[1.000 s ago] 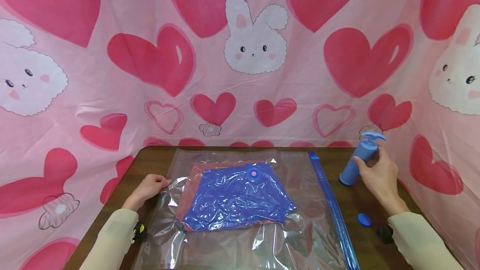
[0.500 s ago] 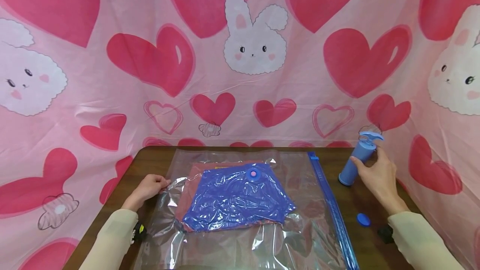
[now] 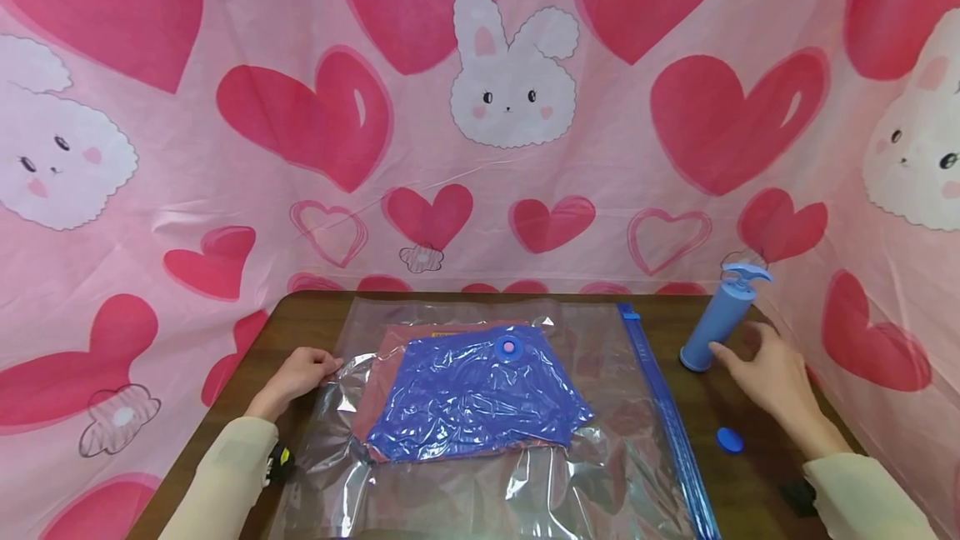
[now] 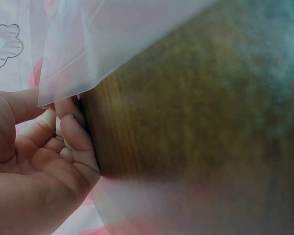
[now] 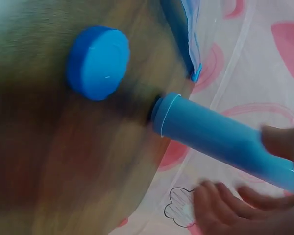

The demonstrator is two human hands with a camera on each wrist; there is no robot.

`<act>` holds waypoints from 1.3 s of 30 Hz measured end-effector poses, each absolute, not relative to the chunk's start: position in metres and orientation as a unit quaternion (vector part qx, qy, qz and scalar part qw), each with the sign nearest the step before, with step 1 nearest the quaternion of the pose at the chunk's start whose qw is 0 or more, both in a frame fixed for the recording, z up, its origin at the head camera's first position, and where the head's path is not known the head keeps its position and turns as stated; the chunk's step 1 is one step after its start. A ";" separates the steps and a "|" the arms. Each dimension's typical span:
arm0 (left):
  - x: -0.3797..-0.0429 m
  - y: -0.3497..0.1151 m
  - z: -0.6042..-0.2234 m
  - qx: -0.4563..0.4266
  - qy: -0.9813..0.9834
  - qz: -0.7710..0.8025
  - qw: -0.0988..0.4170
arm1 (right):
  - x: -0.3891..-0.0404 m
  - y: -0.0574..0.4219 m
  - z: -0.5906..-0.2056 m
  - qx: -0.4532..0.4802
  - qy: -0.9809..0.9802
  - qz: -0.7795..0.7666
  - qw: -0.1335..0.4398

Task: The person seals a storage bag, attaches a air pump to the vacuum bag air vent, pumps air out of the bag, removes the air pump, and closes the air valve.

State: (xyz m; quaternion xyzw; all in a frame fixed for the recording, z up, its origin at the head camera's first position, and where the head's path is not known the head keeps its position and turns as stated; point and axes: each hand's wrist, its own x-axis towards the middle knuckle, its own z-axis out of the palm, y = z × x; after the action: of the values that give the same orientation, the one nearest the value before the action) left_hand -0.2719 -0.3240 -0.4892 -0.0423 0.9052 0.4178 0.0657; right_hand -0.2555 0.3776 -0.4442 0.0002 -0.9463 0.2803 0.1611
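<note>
A clear vacuum storage bag [image 3: 615, 390] lies flat on the table, with blue folded cloth [image 3: 472, 407] and pinkish cloth [image 3: 378, 373] inside. Its round valve [image 3: 509, 347] shows over the blue cloth. At the bag's left edge, my left hand [image 3: 300, 373] pinches the film between thumb and fingers; the left wrist view shows the film [image 4: 71, 81] at the fingertips. A blue hand pump [image 3: 717, 327] stands upright on the right, handle on top. Close to its right side is my right hand [image 3: 772, 377], its fingers spread apart and off the barrel.
A blue round cap [image 3: 729, 440] lies on the dark wooden table [image 3: 757, 490], nearer me than the pump. The bag's blue zip strip [image 3: 663, 407] runs along its right side. A pink curtain [image 3: 420, 148] with hearts and rabbits surrounds the table.
My right hand has let go of the pump and drawn back slightly to the right and toward me. The pump stays standing; my left hand has not moved.
</note>
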 end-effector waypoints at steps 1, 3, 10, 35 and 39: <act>-0.272 -0.324 -0.489 -0.044 0.905 0.418 0.066 | -0.252 0.379 -0.445 0.006 -0.955 0.265 0.136; -0.272 -0.325 -0.490 -0.045 0.905 0.418 0.068 | -0.244 0.381 -0.449 0.015 -0.970 0.233 0.074; -0.273 -0.326 -0.490 -0.045 0.905 0.418 0.069 | -0.223 0.374 -0.464 0.051 -0.977 0.198 -0.060; -0.273 -0.328 -0.489 -0.037 0.906 0.412 0.086 | -0.192 0.361 -0.480 0.064 -0.978 0.189 -0.057; -0.273 -0.327 -0.489 -0.034 0.906 0.414 0.080 | -0.191 0.361 -0.481 0.058 -0.978 0.191 -0.060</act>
State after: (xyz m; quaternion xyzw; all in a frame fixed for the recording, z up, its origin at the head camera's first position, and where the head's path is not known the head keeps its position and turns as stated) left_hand -0.2731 -0.3270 -0.4890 -0.0344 0.9059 0.4144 0.0804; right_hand -0.1912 0.3610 -0.4811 0.0576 -0.9781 0.1906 -0.0602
